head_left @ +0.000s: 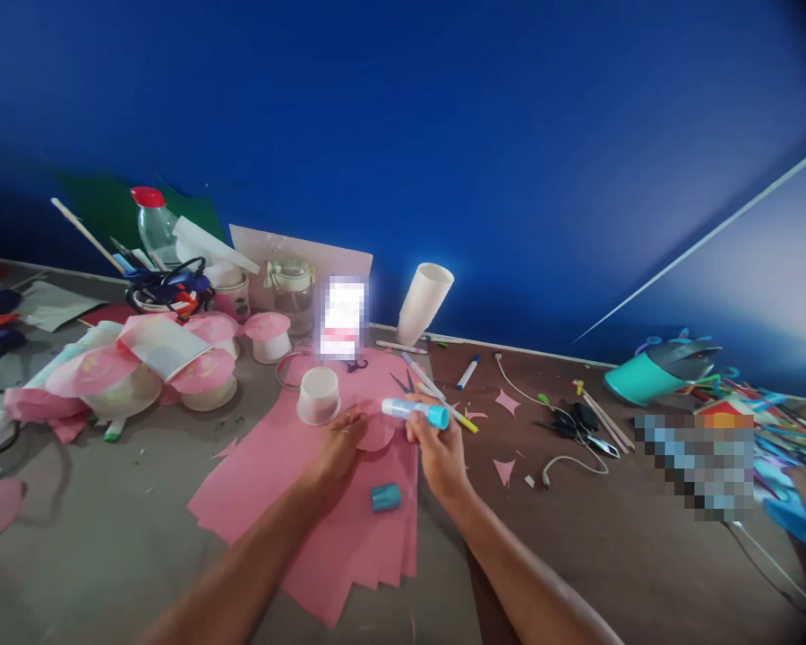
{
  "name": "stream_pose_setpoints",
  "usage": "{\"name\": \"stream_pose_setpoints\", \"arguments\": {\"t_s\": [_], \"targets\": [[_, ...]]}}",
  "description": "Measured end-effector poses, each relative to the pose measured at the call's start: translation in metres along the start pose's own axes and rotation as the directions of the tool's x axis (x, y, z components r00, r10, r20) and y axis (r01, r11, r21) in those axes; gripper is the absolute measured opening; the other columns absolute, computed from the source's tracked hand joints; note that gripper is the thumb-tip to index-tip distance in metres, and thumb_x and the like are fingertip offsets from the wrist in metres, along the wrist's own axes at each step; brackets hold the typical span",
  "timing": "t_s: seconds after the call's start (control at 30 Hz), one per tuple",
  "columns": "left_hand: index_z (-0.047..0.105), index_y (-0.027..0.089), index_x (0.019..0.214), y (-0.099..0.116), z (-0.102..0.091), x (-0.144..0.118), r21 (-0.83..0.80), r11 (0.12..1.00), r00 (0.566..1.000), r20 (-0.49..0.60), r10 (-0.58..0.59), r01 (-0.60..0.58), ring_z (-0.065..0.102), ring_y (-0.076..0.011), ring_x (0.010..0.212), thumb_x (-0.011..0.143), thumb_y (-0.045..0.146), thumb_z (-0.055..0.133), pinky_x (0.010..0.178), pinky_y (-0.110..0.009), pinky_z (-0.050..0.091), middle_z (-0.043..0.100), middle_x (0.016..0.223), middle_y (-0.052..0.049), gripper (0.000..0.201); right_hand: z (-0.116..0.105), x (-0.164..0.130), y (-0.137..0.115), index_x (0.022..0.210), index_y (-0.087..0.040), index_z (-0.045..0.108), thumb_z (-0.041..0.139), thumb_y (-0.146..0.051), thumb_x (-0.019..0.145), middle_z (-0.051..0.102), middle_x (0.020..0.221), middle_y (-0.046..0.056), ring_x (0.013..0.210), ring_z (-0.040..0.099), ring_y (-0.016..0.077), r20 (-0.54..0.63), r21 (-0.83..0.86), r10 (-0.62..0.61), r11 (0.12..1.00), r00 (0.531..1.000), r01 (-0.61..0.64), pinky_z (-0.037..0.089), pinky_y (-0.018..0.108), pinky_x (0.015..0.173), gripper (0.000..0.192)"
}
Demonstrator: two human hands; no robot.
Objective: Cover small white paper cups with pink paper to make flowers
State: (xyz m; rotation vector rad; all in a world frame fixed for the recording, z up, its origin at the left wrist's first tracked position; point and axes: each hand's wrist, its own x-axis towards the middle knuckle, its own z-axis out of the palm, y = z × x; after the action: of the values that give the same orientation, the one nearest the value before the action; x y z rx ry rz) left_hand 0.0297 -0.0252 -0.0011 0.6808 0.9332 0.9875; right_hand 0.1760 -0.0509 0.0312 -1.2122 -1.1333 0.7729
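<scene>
My right hand (436, 448) grips a glue stick (403, 409) with a white and light-blue body and a turquoise base. Its uncapped end points left, over a pink paper circle (376, 434). The fingers of my left hand (341, 441) pinch that circle at its left edge. Just beyond my left hand, a small white paper cup (319, 394) stands upside down. Beneath both hands lies a fanned stack of pink paper sheets (322, 537). A turquoise glue stick cap (385, 497) rests on the stack, nearer to me.
Cups with pink paper tops (205, 372) crowd the left side. Behind are a lit phone (342, 318), a glass jar (291, 291) and a leaning stack of paper cups (424, 303). To the right lie markers (468, 373), pink scraps (503, 471), a cable (564, 459) and a turquoise container (635, 376).
</scene>
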Motion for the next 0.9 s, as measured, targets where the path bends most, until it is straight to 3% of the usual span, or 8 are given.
{"name": "stream_pose_setpoints", "arguments": {"t_s": [0.07,0.13,0.3,0.37,0.53,0.7,0.9], "targets": [[0.07,0.021,0.093,0.003,0.001,-0.003,0.021,1.0,0.999,0.033,0.001,-0.002,0.052,-0.012,0.066,0.077,0.046,0.075,0.054,-0.022,0.037,0.061,0.075,0.002,0.03,0.0,-0.005,0.002,0.101,-0.019,0.069,0.061,-0.035,0.086,0.072,0.08,0.006,0.071,0.065,0.0197,0.109,-0.17,-0.162,0.969,0.981,0.179,0.053,0.033,0.066,0.023],[0.07,0.022,0.101,0.004,0.002,-0.006,0.045,0.999,0.999,0.054,0.006,-0.008,0.053,-0.0126,0.07,0.078,0.046,0.074,0.056,-0.021,0.037,0.063,0.08,0.002,0.034,0.0,-0.009,0.003,0.107,-0.019,0.068,0.059,-0.029,0.088,0.075,0.1,0.01,0.086,0.07,0.0232,0.189,-0.297,-0.279,0.898,0.941,0.326,0.056,0.036,0.077,0.024],[0.071,0.021,0.102,-0.001,0.001,-0.004,0.064,0.998,1.0,0.029,0.001,-0.003,0.058,-0.0164,0.078,0.075,0.049,0.076,0.06,-0.023,0.039,0.068,0.082,0.0,0.04,-0.005,-0.006,0.008,0.113,-0.021,0.068,0.058,-0.026,0.091,0.077,0.098,0.01,0.085,0.072,0.0258,0.214,-0.534,-0.46,0.683,0.862,0.498,0.057,0.041,0.08,0.025],[0.072,0.019,0.1,-0.003,0.0,-0.001,0.025,1.0,1.0,0.005,-0.009,0.009,0.06,-0.0169,0.078,0.074,0.048,0.078,0.061,-0.023,0.04,0.069,0.081,-0.001,0.039,-0.007,-0.002,0.012,0.114,-0.022,0.068,0.059,-0.028,0.091,0.077,0.1,0.01,0.09,0.073,0.0268,0.156,-0.578,-0.483,0.663,0.862,0.476,0.057,0.042,0.084,0.025],[0.071,0.019,0.104,-0.003,0.003,0.002,-0.15,0.989,1.0,-0.001,0.004,-0.005,0.066,-0.0201,0.085,0.074,0.041,0.08,0.069,-0.028,0.05,0.074,0.094,-0.006,0.039,-0.008,0.004,0.022,0.125,-0.02,0.064,0.056,-0.039,0.094,0.072,0.119,0.012,0.11,0.068,0.0266,-0.097,-0.517,-0.362,0.814,0.927,0.263,0.056,0.04,0.091,0.037],[0.072,0.016,0.105,0.004,0.011,-0.001,-0.315,0.949,0.996,0.079,0.047,-0.02,0.069,-0.0283,0.104,0.078,0.034,0.077,0.094,-0.043,0.055,0.075,0.105,-0.011,0.033,-0.002,-0.002,0.025,0.127,-0.022,0.063,0.057,-0.041,0.094,0.072,0.119,0.012,0.116,0.065,0.0273,-0.067,-0.416,-0.257,0.886,0.964,0.207,0.054,0.041,0.094,0.039],[0.072,0.016,0.107,0.006,0.017,-0.008,-0.359,0.933,0.978,0.203,0.051,0.026,0.065,-0.0294,0.116,0.083,0.032,0.073,0.107,-0.047,0.049,0.074,0.116,-0.011,0.028,0.006,-0.008,0.026,0.122,-0.023,0.065,0.059,-0.033,0.091,0.073,0.117,0.009,0.11,0.068,0.0256,-0.016,-0.367,-0.239,0.905,0.971,0.216,0.054,0.041,0.097,0.034]]}}
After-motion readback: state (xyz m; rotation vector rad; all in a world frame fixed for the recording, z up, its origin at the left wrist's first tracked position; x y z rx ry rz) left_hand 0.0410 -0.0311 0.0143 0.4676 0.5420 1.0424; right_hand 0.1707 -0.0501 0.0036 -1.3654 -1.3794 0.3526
